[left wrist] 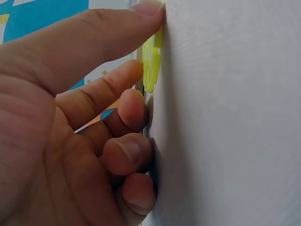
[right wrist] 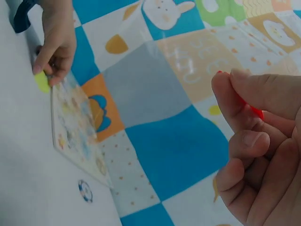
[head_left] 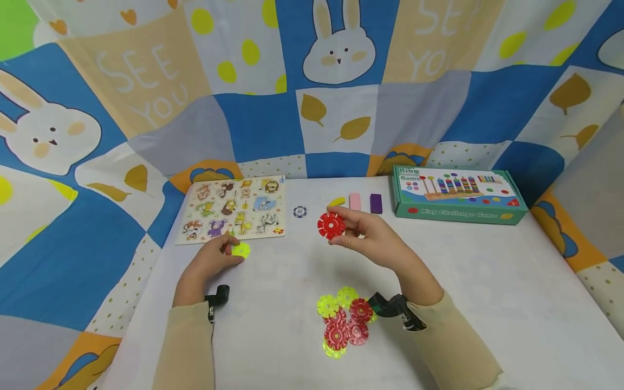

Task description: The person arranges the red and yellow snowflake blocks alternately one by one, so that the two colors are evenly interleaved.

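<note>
My left hand (head_left: 209, 264) is low over the white table at the front edge of a wooden animal puzzle board (head_left: 234, 208). Its thumb and index finger pinch a yellow interlocking disc (head_left: 241, 250), whose edge shows in the left wrist view (left wrist: 152, 70); the other fingers are bent beside it. Raised above the table, my right hand (head_left: 377, 238) pinches a red interlocking disc (head_left: 331, 225) between thumb and index finger, its notched face toward the head camera. Only a sliver of that red disc shows in the right wrist view. Red and yellow discs (head_left: 336, 333) lie in an overlapping pile near my right forearm.
At the back right stands a green Ring Challenge Game box (head_left: 460, 195). A purple block (head_left: 376, 203), a pink block (head_left: 355, 201), a yellow curved piece (head_left: 337, 201) and a small round token (head_left: 299, 212) lie along the back. Patterned cloth (head_left: 263, 127) hangs behind the table.
</note>
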`<state>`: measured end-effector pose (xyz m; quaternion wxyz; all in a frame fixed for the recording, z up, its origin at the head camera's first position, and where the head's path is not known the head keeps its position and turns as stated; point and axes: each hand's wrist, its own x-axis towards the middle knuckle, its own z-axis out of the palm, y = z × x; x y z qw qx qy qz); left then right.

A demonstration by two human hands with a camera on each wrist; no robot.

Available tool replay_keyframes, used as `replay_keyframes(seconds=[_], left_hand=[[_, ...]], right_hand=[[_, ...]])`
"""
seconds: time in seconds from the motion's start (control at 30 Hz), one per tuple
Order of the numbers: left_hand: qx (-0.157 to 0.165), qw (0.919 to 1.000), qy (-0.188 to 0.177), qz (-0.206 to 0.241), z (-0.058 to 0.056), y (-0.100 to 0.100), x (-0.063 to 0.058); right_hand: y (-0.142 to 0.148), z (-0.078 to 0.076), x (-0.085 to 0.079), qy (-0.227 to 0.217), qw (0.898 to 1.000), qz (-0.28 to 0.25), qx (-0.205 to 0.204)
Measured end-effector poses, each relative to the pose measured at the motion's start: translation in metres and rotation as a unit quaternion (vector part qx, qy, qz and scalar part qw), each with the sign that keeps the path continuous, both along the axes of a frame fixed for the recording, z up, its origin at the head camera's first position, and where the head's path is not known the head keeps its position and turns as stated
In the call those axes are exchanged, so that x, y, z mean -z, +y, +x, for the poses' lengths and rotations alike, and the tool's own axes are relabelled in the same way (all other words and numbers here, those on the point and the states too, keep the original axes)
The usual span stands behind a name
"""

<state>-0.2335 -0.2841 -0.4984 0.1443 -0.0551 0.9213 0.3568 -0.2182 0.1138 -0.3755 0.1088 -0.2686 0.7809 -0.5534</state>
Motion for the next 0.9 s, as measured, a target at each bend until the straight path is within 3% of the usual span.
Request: replay_keyframes(seconds=[0.2,0.5,0.73,0.9], left_hand=[[-0.002,1.0000,-0.005,0.004,0.001,0.000,0.003],[-0.009,0.9999,-0.009,0.001,0.000,0.004,0.002],[-0.012,0.9998,-0.015,0.002,0.000,0.005,-0.001],[-0.003,1.0000,-0.005,-0.005,0.001,0.003,-0.002]], right_hand=[[-0.031,-0.010,-0.007,0.023,0.999,0.027,0.009],[-0.087,-0.027,-0.006,0.011,0.998,0.060,0.035],[-0.123,-0.042,0.009,0.017,0.994,0.098,0.040],[-0.150,-0.049,0.033,0.005,0.992,0.123,0.035]])
